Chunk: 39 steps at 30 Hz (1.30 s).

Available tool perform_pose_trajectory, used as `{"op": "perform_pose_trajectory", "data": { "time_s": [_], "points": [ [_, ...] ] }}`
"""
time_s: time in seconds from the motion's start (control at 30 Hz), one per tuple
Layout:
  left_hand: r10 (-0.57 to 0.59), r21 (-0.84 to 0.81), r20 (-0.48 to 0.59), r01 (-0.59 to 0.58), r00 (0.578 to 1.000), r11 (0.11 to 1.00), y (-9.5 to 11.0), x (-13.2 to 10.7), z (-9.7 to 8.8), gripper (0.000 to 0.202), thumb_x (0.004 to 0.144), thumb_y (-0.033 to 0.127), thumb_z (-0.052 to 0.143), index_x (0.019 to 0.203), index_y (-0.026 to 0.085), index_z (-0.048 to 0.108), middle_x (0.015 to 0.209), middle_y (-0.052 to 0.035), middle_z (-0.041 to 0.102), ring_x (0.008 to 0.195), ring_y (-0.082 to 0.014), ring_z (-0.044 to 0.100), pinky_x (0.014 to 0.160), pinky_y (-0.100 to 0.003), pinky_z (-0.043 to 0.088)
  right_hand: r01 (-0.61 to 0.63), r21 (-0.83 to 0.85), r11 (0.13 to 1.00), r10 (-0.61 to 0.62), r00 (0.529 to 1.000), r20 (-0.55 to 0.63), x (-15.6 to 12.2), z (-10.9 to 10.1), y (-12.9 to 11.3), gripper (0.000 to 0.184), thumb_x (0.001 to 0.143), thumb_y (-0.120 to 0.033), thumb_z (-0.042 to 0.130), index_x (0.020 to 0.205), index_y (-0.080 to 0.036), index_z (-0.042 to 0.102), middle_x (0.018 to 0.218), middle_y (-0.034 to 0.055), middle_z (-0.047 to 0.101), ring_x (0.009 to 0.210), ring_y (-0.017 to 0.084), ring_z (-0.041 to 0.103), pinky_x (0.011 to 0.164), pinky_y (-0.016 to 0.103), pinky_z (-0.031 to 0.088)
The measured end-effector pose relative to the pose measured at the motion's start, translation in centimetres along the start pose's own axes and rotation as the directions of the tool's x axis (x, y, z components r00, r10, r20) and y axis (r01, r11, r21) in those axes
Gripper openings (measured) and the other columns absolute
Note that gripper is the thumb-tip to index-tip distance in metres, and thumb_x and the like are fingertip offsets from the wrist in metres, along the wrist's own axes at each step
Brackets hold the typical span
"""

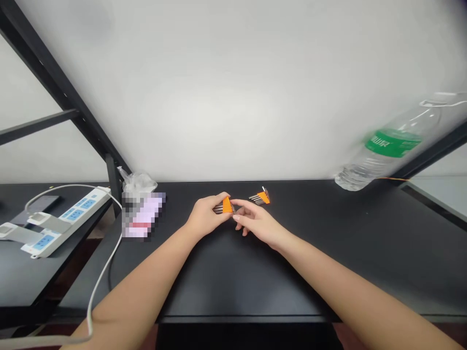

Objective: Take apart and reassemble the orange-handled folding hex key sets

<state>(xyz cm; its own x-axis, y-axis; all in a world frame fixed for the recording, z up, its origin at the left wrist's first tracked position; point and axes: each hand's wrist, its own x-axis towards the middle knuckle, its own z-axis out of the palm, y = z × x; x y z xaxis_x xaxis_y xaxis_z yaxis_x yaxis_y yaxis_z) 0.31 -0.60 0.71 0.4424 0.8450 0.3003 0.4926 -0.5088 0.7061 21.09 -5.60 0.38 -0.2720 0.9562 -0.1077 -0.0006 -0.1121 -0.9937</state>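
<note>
My left hand (pixel 206 214) grips an orange hex key holder (pixel 227 205) between thumb and fingers, just above the black table. Metal hex keys (pixel 218 209) stick out of the holder's left side, partly hidden by that hand. At the holder's right side, my right hand (pixel 257 221) has thumb and index finger closed around the short bent end of a hex key (pixel 234 210); its other fingers are curled. A second orange holder with several hex keys (pixel 262 196) lies on the table behind my right hand.
On the black table (pixel 248 287), a clear plastic bag (pixel 139 183) and a blurred-out pinkish item (pixel 146 216) lie left. A large water bottle (pixel 392 142) leans at the right. A white power strip (pixel 69 223) and a white cable (pixel 105 267) are at the left.
</note>
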Motion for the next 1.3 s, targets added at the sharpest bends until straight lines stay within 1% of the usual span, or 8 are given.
{"op": "perform_pose_trajectory", "data": {
  "time_s": [0.43, 0.53, 0.63, 0.67, 0.73, 0.83, 1.1, 1.3],
  "points": [
    [0.052, 0.003, 0.063, -0.052, 0.997, 0.999, -0.7, 0.0, 0.3, 0.038, 0.081, 0.024, 0.069, 0.119, 0.027, 0.068, 0.095, 0.0013, 0.07, 0.082, -0.0136, 0.065, 0.08, -0.024, 0.052, -0.208, 0.376, 0.903, 0.188, 0.978, 0.09, -0.3, -0.6, -1.3, 0.053, 0.083, -0.024, 0.078, 0.132, -0.017, 0.059, 0.095, 0.0091, 0.074, 0.077, 0.018, 0.073, 0.078, 0.035, 0.063],
    [-0.008, 0.073, 0.064, 0.004, 0.998, 0.997, -0.8, 0.1, 0.2, 0.035, 0.08, 0.026, 0.072, 0.115, 0.026, 0.067, 0.095, 0.0012, 0.071, 0.082, -0.0153, 0.067, 0.078, -0.025, 0.053, -0.179, 0.27, 0.946, 0.161, 0.983, 0.085, 0.0, -1.1, -1.0, 0.048, 0.087, -0.029, 0.073, 0.131, -0.019, 0.058, 0.103, 0.0109, 0.074, 0.078, 0.018, 0.072, 0.075, 0.035, 0.062],
    [-0.09, 0.152, 0.067, 0.079, 0.994, 0.985, -1.0, 0.2, -0.1, 0.035, 0.077, 0.031, 0.077, 0.111, 0.025, 0.066, 0.089, -0.0001, 0.072, 0.078, -0.0188, 0.069, 0.073, -0.027, 0.053, -0.067, -0.159, 0.985, 0.066, 0.998, -0.009, 0.4, -2.6, -0.5, 0.031, 0.09, -0.029, 0.065, 0.119, -0.021, 0.063, 0.097, 0.0078, 0.073, 0.068, 0.017, 0.067, 0.063, 0.033, 0.056],
    [-0.102, 0.171, 0.075, 0.088, 0.992, 0.981, -1.1, 0.2, -0.3, 0.034, 0.078, 0.032, 0.077, 0.109, 0.025, 0.065, 0.087, -0.0002, 0.072, 0.078, -0.0197, 0.069, 0.072, -0.027, 0.053, -0.001, -0.377, 0.926, -0.02, 0.998, -0.052, 0.6, -3.3, -0.2, 0.02, 0.089, -0.027, 0.064, 0.108, -0.021, 0.067, 0.092, 0.0055, 0.071, 0.069, 0.017, 0.065, 0.066, 0.033, 0.054],
    [-0.107, 0.203, 0.095, 0.086, 0.99, 0.975, -1.2, 0.2, -0.4, 0.031, 0.079, 0.032, 0.076, 0.107, 0.026, 0.065, 0.085, 0.0, 0.072, 0.076, -0.0205, 0.069, 0.07, -0.027, 0.051, 0.129, -0.729, 0.672, -0.208, 0.978, -0.019, 1.0, -4.7, 0.2, 0.01, 0.089, -0.024, 0.062, 0.09, -0.022, 0.072, 0.089, 0.0043, 0.068, 0.081, 0.019, 0.064, 0.077, 0.035, 0.053],
    [-0.094, 0.251, 0.124, 0.061, 0.988, 0.966, -1.2, 0.2, -0.5, 0.031, 0.079, 0.031, 0.075, 0.109, 0.028, 0.066, 0.083, 0.0005, 0.072, 0.074, -0.0201, 0.068, 0.068, -0.027, 0.049, 0.191, -0.889, 0.417, -0.259, 0.962, 0.085, 1.4, -6.0, 0.9, 0.015, 0.092, -0.02, 0.061, 0.092, -0.022, 0.075, 0.099, 0.0072, 0.067, 0.097, 0.022, 0.064, 0.083, 0.035, 0.051],
    [-0.046, 0.347, 0.172, -0.017, 0.984, 0.938, -0.8, 0.2, -0.5, 0.028, 0.083, 0.039, 0.071, 0.109, 0.029, 0.064, 0.083, 0.0018, 0.069, 0.068, -0.0175, 0.061, 0.061, -0.025, 0.041, 0.192, -0.946, 0.261, -0.226, 0.965, 0.134, 1.7, -6.0, 1.5, 0.018, 0.096, -0.021, 0.058, 0.104, -0.023, 0.075, 0.107, 0.0074, 0.067, 0.094, 0.021, 0.065, 0.082, 0.033, 0.05],
    [-0.014, 0.323, 0.185, -0.047, 0.983, 0.945, -0.7, 0.3, -0.7, 0.03, 0.088, 0.042, 0.068, 0.115, 0.029, 0.064, 0.084, 0.0022, 0.069, 0.069, -0.017, 0.062, 0.064, -0.024, 0.041, 0.221, -0.966, 0.134, -0.231, 0.955, 0.186, 1.4, -5.6, 0.4, 0.023, 0.098, -0.018, 0.054, 0.09, -0.021, 0.076, 0.101, 0.0089, 0.068, 0.091, 0.022, 0.065, 0.079, 0.033, 0.048]
  ]
}}
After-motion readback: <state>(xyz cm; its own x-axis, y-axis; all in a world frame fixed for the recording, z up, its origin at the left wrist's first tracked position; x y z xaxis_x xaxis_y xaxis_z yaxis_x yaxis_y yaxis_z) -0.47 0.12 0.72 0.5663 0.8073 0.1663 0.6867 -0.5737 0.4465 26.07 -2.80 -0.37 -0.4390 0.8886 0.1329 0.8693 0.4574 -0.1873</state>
